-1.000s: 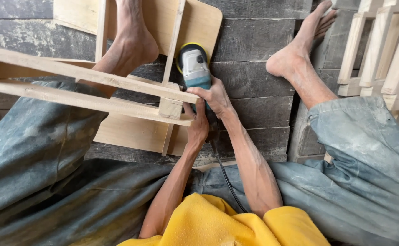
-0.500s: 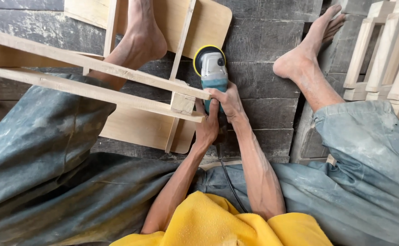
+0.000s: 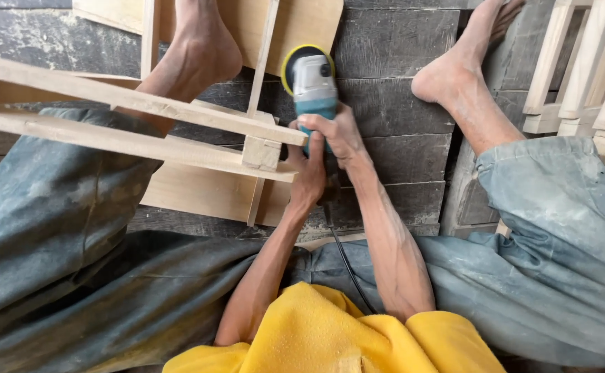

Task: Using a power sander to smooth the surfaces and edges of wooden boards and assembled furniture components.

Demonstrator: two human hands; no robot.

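Observation:
A teal and grey angle grinder (image 3: 311, 83) with a yellow sanding disc points away from me, just right of a pale wooden frame (image 3: 137, 124). My right hand (image 3: 335, 132) is wrapped over the tool's teal body. My left hand (image 3: 307, 178) grips the rear handle below it, close to the frame's small end block (image 3: 261, 152). The frame's two long rails run left across my left thigh. My left foot (image 3: 195, 52) rests between its slats on a plywood panel (image 3: 199, 193).
Dark wooden floorboards (image 3: 399, 55) lie under everything. My right foot (image 3: 454, 69) rests on them at the upper right. Several pale wooden frames (image 3: 585, 69) stand stacked at the right edge. A black power cord (image 3: 347, 273) runs from the tool toward my yellow shirt.
The grinder and both hands have shifted slightly left and away from me since half a second ago, staying beside the frame's end. The grip is unchanged.

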